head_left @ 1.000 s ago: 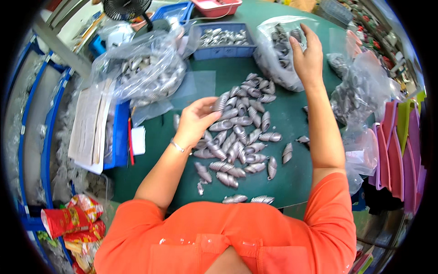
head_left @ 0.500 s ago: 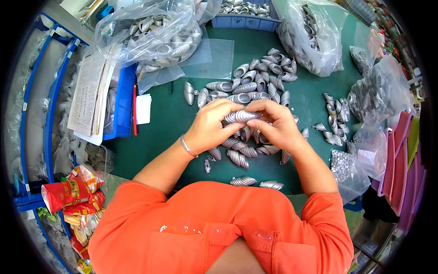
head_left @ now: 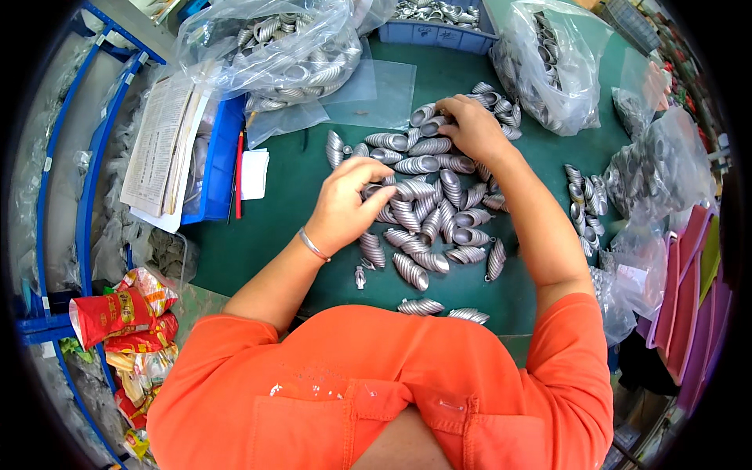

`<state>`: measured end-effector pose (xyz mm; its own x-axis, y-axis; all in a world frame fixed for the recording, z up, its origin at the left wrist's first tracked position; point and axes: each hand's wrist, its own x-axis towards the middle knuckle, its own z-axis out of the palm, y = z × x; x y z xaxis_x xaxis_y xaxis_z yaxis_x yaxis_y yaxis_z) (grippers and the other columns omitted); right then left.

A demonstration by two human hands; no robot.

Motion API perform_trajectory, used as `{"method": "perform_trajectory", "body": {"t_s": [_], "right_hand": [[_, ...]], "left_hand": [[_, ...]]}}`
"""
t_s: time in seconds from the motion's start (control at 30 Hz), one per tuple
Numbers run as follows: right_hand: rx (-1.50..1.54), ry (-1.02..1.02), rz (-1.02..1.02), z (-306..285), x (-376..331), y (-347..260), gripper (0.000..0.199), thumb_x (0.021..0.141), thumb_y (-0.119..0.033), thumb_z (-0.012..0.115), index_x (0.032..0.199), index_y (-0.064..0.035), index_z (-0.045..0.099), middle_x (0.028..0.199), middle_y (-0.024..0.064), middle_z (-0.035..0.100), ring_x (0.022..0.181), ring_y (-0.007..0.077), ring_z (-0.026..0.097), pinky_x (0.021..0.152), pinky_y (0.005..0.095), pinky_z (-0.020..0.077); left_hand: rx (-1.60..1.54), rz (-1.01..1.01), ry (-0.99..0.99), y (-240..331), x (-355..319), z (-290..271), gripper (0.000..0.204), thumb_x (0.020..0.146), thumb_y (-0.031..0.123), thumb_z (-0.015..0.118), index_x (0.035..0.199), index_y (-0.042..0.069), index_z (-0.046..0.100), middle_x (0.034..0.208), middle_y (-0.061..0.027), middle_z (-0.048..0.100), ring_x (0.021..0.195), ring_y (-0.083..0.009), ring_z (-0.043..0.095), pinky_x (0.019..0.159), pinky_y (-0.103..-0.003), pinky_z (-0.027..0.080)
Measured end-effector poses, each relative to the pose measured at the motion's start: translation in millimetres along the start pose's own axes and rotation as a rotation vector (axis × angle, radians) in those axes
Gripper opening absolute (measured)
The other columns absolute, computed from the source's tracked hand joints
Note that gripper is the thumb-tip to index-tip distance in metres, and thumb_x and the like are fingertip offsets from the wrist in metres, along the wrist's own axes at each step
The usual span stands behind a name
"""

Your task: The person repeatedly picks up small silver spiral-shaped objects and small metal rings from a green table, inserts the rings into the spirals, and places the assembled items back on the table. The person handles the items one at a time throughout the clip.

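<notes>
Many silver-grey, spiral-ribbed hollow metal sleeves with slanted open ends lie in a loose pile on the green table. At the pile's left side, my left hand pinches one ribbed sleeve between thumb and fingers. My right hand reaches to the far part of the pile. Its fingers are curled down around another sleeve, and the fingertips partly cover it. A small silver figure-like piece lies near the pile's lower left. Two more sleeves rest at the near table edge.
Clear bags of sleeves and a blue-grey bin of metal parts stand at the back. Left are a blue tray, papers and a red pen. A second sleeve cluster and more bags lie right.
My hands, together on one sleeve before, have parted. The right hand has moved away to the far side of the pile; the left stays near the pile's left with a sleeve.
</notes>
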<state>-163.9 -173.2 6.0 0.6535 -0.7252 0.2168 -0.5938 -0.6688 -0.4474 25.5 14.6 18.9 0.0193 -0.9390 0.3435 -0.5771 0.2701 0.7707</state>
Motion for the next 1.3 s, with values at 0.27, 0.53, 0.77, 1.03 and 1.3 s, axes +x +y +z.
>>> {"method": "perform_trajectory", "body": {"t_s": [0.27, 0.53, 0.77, 1.03, 1.3], "right_hand": [[0.108, 0.008, -0.194, -16.1, -70.1, -19.7, 0.021, 0.078, -0.006, 0.066, 0.099, -0.0035, 0.066, 0.105, 0.0136, 0.06, 0.099, 0.0346, 0.057, 0.087, 0.0401, 0.0459], [0.164, 0.256, -0.162, -12.2, -75.5, -34.7, 0.011, 0.077, -0.001, 0.064, 0.088, -0.0026, 0.066, 0.093, 0.0107, 0.064, 0.095, 0.0319, 0.057, 0.081, 0.039, 0.0465], [-0.055, -0.124, -0.118, 23.8, 2.6, -37.1, 0.027, 0.076, -0.009, 0.07, 0.103, -0.0034, 0.068, 0.113, 0.0132, 0.06, 0.106, 0.0328, 0.057, 0.089, 0.0401, 0.0458], [0.392, -0.203, 0.058, 14.5, 7.0, -22.7, 0.028, 0.071, -0.001, 0.075, 0.096, -0.0009, 0.065, 0.091, 0.0106, 0.065, 0.085, 0.0213, 0.062, 0.075, 0.0306, 0.0483], [1.281, -0.001, 0.056, -7.8, -62.6, -27.8, 0.031, 0.076, 0.006, 0.07, 0.106, 0.0026, 0.061, 0.106, 0.0078, 0.062, 0.098, 0.0158, 0.06, 0.088, 0.0285, 0.0493]], "left_hand": [[0.289, 0.119, -0.256, 1.5, -1.7, 7.8, 0.062, 0.065, 0.028, 0.081, 0.119, 0.007, 0.058, 0.11, -0.0109, 0.058, 0.104, -0.0327, 0.053, 0.092, -0.041, 0.041], [0.011, 0.065, -0.131, -7.9, 6.3, 16.0, 0.04, 0.072, 0.016, 0.076, 0.106, 0.003, 0.06, 0.096, -0.0144, 0.058, 0.085, -0.0332, 0.058, 0.073, -0.039, 0.048], [0.074, 0.025, -0.161, 6.1, 0.7, 7.0, 0.041, 0.075, 0.011, 0.075, 0.113, 0.002, 0.06, 0.098, -0.0106, 0.058, 0.084, -0.0227, 0.059, 0.074, -0.03, 0.049], [-0.044, -0.094, -0.067, -5.4, -9.6, -4.9, 0.032, 0.077, 0.005, 0.072, 0.107, 0.0, 0.064, 0.097, -0.0073, 0.061, 0.08, -0.0147, 0.061, 0.07, -0.025, 0.05], [-0.101, -0.063, -0.055, -1.5, -1.7, 4.6, 0.03, 0.076, 0.004, 0.073, 0.105, 0.0, 0.065, 0.095, -0.0068, 0.062, 0.08, -0.0135, 0.061, 0.068, -0.024, 0.05]]}}
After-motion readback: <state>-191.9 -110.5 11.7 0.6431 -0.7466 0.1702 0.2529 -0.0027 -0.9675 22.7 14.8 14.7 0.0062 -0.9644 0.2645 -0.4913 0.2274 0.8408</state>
